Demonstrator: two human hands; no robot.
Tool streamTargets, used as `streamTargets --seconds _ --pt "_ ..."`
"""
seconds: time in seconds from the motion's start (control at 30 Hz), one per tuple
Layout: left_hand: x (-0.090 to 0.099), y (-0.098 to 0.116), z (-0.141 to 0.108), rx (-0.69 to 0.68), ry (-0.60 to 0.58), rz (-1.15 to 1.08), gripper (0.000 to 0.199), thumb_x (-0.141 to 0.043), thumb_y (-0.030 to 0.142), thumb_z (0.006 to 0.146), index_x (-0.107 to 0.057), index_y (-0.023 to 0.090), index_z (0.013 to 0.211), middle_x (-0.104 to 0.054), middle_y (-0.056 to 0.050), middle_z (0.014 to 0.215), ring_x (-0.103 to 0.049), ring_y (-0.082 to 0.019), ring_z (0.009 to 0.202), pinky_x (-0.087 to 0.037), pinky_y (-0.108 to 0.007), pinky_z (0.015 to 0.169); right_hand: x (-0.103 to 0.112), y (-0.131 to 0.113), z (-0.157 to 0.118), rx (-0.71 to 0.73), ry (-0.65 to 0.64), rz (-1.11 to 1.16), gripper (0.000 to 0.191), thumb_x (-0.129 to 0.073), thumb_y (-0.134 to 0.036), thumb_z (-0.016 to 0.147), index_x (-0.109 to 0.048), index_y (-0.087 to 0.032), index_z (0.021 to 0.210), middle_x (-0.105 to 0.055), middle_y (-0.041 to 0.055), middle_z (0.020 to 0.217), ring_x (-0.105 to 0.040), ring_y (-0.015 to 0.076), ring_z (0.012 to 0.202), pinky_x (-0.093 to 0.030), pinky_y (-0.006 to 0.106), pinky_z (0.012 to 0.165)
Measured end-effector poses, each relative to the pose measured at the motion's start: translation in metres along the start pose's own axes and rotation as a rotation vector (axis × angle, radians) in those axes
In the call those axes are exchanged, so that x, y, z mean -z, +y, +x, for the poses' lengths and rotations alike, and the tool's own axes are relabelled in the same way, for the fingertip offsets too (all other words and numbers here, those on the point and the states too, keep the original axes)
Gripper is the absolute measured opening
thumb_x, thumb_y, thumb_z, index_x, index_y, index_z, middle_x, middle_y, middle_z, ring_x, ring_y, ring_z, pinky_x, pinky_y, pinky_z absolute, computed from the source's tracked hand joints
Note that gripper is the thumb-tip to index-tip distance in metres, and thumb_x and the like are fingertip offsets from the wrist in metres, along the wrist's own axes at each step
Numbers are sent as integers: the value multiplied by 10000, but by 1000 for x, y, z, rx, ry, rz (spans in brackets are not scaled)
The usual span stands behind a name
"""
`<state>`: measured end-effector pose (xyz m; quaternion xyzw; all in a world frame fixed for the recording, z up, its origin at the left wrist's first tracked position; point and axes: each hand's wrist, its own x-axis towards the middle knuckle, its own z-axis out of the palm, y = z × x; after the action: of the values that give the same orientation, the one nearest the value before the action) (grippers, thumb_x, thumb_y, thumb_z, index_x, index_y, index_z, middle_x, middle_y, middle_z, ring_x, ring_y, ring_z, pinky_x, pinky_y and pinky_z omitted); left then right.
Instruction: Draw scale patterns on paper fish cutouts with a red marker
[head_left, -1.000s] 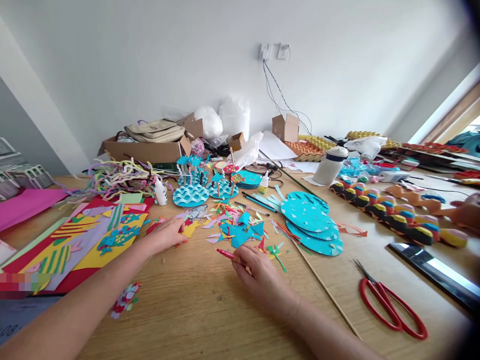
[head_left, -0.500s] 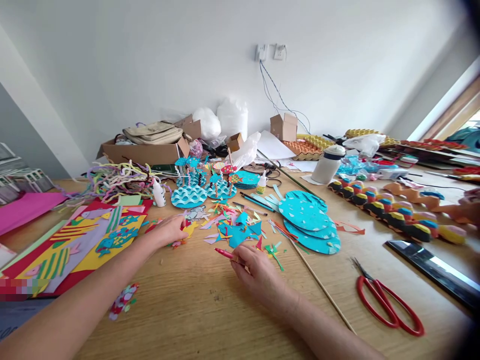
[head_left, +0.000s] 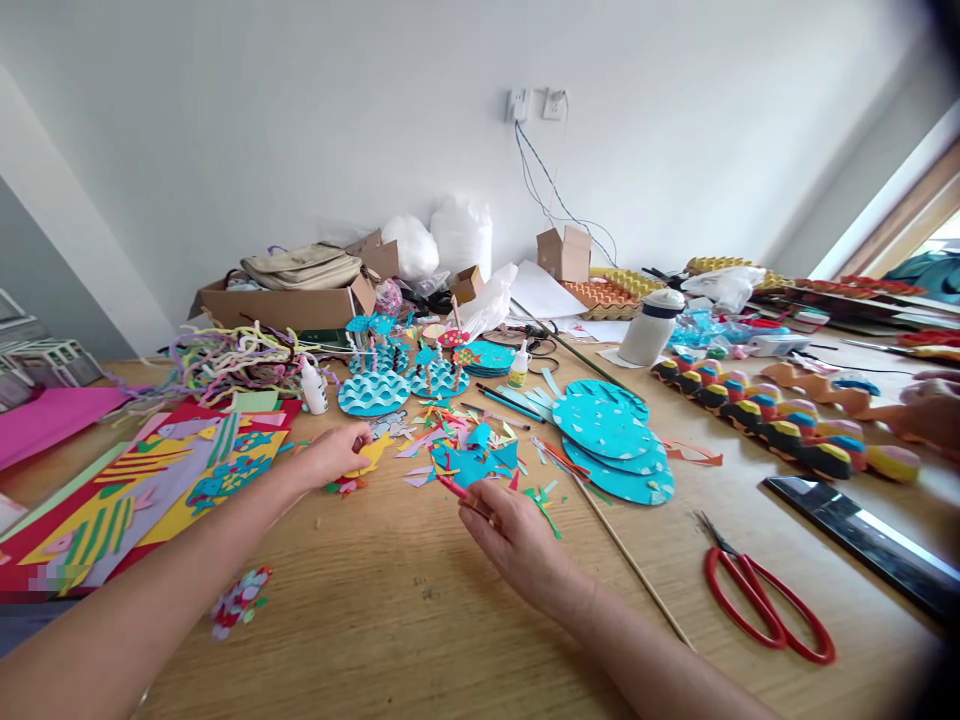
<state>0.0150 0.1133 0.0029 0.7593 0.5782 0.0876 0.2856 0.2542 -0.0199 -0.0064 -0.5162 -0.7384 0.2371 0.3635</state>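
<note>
On bench (head_left: 375, 610), L of blue scraps (head_left: 466, 465), pinches yellow cutout (head_left: 374, 453) w/ L hand (head_left: 334, 455), prob. for control; nr scraps, clenches red pen (head_left: 451, 487) in R hand (head_left: 519, 540), prob. for steadiness.

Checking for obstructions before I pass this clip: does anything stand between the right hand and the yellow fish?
Purple scraps lie between the red pen in the right hand and the yellow fish; nothing upright shows there.
</note>
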Motion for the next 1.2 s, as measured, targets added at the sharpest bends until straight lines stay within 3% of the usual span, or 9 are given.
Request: streamTargets --seconds 0.13,0.23,0.33,0.43,0.67,0.87,1.03,1.13,1.2 --pt "4 20 -26 -75 -112 -86 221 -563 313 870 -546 155 1024 -581 -13 894 -570 -129 703 -491 -294 611 2 0 2 -138 51 280 151 -489 -315 817 -462 -195 729 -363 -55 582 -344 98 527 -282 211 485" --pt "-11 36 -51 -145 -180 -163 264 -611 196 742 -501 192 981 -499 69 677 -513 -113 610 -405 -238 542 3 -1 3 -213 13 424 191 -548 -363 779 -512 -187 843 -299 -82 550 -295 88 488 -243 207 450" --pt "-32 48 -69 -193 -219 -228 343 -571 199 646 -458 227 969 -455 92 638 -493 -118 617 -371 -231 547 -1 -4 2 -245 -50 517 218 -592 -347 738 -514 -194 873 -412 -67 606 -342 80 494 -273 206 459" --pt "-49 54 -76 -205 -237 -264 341 -534 216 610 -446 228 939 -468 82 656 -489 -127 638 -366 -239 556 -11 -5 1 -236 -97 564 191 -609 -255 699 -501 -198 846 -503 -46 702 -383 72 517 -294 199 475" --pt "-63 47 -80 -180 -251 -301 333 -508 242 619 -443 223 945 -495 67 670 -530 -143 667 -396 -244 569 -28 7 -2 -195 -84 379 185 -547 -92 677 -525 -191 832 -362 -94 543 -335 75 501 -248 193 470" --pt "-67 27 -90 -175 -161 -227 289 -471 242 699 -451 226 988 -559 35 738 -575 -158 710 -441 -262 612 -30 6 0 -205 -109 232 193 -549 -83 691 -512 -192 846 -345 -106 516 -338 80 482 -238 197 465" --pt "-58 31 -115 -237 -31 -55 213 -431 181 755 -540 220 934 -600 -16 853 -569 -188 804 -451 -334 747 -28 1 2 -196 -114 64 215 -548 -44 682 -533 -191 838 -404 -96 529 -387 85 516 -242 196 495" --pt "-61 32 -132 -365 42 70 262 -352 151 824 -593 225 895 -616 -40 968 -558 -206 942 -436 -379 866 -27 0 3 -189 -119 24 224 -550 -36 679 -542 -182 848 -438 -86 549 -404 87 534 -238 197 502" --pt "-69 27 -138 -544 150 258 316 -349 116 827 -605 228 974 -633 -37 1040 -565 -196 1001 -458 -358 890 -28 0 2 -171 -116 19 234 -547 -36 681 -546 -182 864 -452 -81 565 -411 88 544 -239 196 506"
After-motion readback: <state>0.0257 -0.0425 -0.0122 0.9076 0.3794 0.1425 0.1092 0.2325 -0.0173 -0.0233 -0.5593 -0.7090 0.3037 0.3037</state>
